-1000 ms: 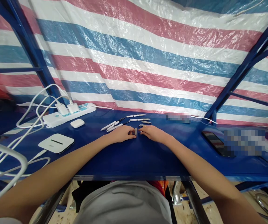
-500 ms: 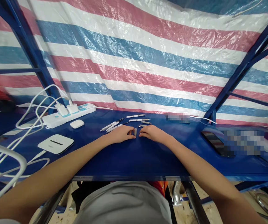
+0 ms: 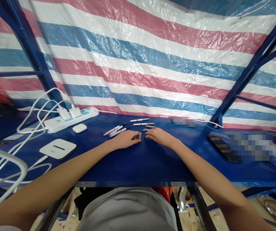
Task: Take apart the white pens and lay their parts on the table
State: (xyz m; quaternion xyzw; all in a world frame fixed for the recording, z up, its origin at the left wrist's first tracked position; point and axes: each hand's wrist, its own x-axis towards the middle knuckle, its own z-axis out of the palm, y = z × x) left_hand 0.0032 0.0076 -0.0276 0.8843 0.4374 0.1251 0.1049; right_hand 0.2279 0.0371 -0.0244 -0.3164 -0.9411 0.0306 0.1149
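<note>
Both my arms reach across a blue table (image 3: pixel 138 163). My left hand (image 3: pixel 125 139) rests palm down, its fingertips pinched on a small grey pen part (image 3: pixel 140 136). My right hand (image 3: pixel 159 136) lies just to the right of that part, fingers curled toward it; whether it holds anything is hidden. Several white pens (image 3: pixel 116 130) lie in a loose bunch just beyond my left hand. Two more pens (image 3: pixel 141 122) and small pen pieces (image 3: pixel 150 126) lie beyond my fingertips.
A white power strip (image 3: pixel 70 118) with plugged chargers and looping white cables sits at the left, with a white earbud case (image 3: pixel 79 128) and a flat white device (image 3: pixel 57 148) nearer. A dark phone (image 3: pixel 221 147) lies on the right. A striped tarp (image 3: pixel 152 64) hangs behind.
My hands stay almost where they were; the right hand has shifted slightly right, away from the grey part, which stays at my left fingertips.
</note>
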